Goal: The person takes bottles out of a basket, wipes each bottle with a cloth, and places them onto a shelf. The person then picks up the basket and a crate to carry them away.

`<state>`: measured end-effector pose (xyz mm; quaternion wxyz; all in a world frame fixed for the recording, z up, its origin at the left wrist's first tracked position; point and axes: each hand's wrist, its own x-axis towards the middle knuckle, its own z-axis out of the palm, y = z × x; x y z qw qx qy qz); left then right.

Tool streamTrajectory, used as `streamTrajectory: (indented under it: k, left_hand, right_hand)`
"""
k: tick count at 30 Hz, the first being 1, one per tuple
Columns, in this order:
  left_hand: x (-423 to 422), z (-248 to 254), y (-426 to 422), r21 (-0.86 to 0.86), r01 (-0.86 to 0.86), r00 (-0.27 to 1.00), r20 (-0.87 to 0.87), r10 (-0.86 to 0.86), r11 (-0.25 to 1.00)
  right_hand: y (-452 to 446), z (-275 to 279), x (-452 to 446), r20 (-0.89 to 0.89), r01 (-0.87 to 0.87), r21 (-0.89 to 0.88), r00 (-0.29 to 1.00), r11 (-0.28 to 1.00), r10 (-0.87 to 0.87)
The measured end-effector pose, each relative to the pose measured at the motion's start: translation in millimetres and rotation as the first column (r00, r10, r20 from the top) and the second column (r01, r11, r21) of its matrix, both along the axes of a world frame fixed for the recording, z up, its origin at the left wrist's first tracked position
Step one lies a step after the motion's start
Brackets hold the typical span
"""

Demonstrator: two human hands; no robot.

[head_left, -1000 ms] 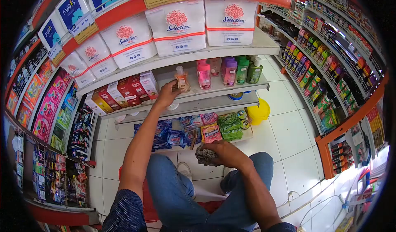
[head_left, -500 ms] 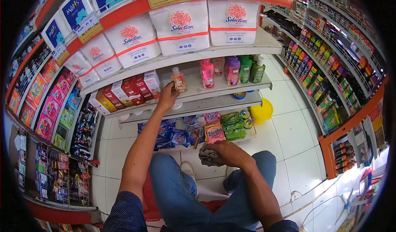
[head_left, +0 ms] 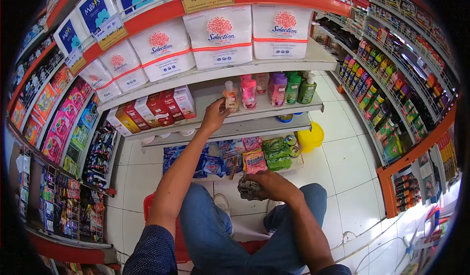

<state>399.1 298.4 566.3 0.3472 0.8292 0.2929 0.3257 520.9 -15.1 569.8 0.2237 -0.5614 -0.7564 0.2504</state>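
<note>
White floor tiles (head_left: 338,167) are flanked by crowded shop racks (head_left: 387,123) in the head view, and a pale shelf (head_left: 206,92) is lined with boxes (head_left: 159,108) and bottles. At that shelf an orange bottle (head_left: 230,99) is held low by the curled left hand (head_left: 215,116); whether its base is lifted cannot be told. Crumpled grey cloth (head_left: 249,189) is gripped by the right hand (head_left: 275,185). The pink bottle (head_left: 248,97) alongside could be toppled by a sideways swing; through a loose grip, the orange one could be dropped onto the sachets (head_left: 255,162) below.
</note>
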Motion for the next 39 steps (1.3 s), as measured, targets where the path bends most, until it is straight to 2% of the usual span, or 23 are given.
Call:
streamTrajectory:
  k: [2,5,10,13,14,17,18,21,26,29,30,33,38,39]
  left_hand:
    - [1.6,1.4,-1.5,-0.001,0.002,1.000,-0.031,-0.002,1.000]
    - [3.5,4.7,-12.5,0.155,-0.033,0.996,0.086,0.020,0.987]
    - [2.8,22.4,-33.9,0.245,-0.149,0.980,0.165,0.110,0.958]
    - [5.8,39.8,-49.1,0.483,-0.269,0.960,0.201,0.193,0.833]
    - [6.6,48.1,-55.8,0.484,-0.263,0.962,0.196,0.190,0.835]
    - [7.4,72.4,-74.7,0.711,-0.164,0.984,0.071,0.162,0.684]
    - [8.6,76.8,-76.6,0.711,-0.164,0.984,0.071,0.162,0.683]
    - [14.4,89.2,-75.7,0.737,-0.005,0.983,-0.120,0.138,0.676]
    - [30.2,101.5,-64.9,0.712,0.063,0.964,-0.226,0.143,0.699]
    - [41.7,103.4,-54.0,0.824,0.055,0.951,-0.215,0.222,0.563]
    - [44.2,104.3,-50.0,0.825,0.052,0.951,-0.212,0.223,0.563]
    - [48.1,110.5,-44.0,0.699,0.134,0.897,-0.387,0.213,0.702]
    - [48.6,116.2,-41.8,0.685,0.144,0.885,-0.412,0.217,0.714]
    - [48.1,116.1,-41.3,0.713,0.152,0.885,-0.406,0.226,0.684]
  right_hand:
    - [0.3,0.6,0.3,0.007,0.005,-0.001,1.000,1.000,-0.005]
    - [-0.3,-0.3,-0.5,-0.019,-0.001,0.023,1.000,1.000,0.002]
    - [-0.1,-2.6,1.4,-0.003,0.005,0.002,1.000,1.000,-0.005]
    - [-1.2,5.2,-0.9,-0.017,0.003,-0.006,1.000,1.000,-0.003]
    - [-0.9,3.5,-0.8,-0.023,0.007,-0.007,1.000,1.000,-0.007]
    - [0.1,-1.6,-0.1,0.007,0.005,-0.003,1.000,1.000,-0.005]
    - [-0.2,-0.9,0.4,0.008,0.005,-0.003,1.000,1.000,-0.004]
    - [-0.9,2.8,1.2,0.003,0.000,-0.030,1.000,1.000,0.000]
    - [-2.3,4.3,0.6,0.002,0.005,-0.025,1.000,1.000,-0.005]
    - [-2.4,4.6,0.8,-0.027,0.001,-0.032,1.000,0.999,-0.002]
    - [-2.2,5.5,1.2,-0.024,-0.001,-0.031,1.000,1.000,0.000]
    - [-3.0,8.5,1.5,-0.053,0.002,-0.038,0.999,0.999,-0.004]
    - [-3.0,4.2,3.5,-0.034,0.007,-0.008,0.999,1.000,-0.008]
    - [-2.6,5.1,3.5,-0.032,0.007,-0.025,0.999,1.000,-0.008]
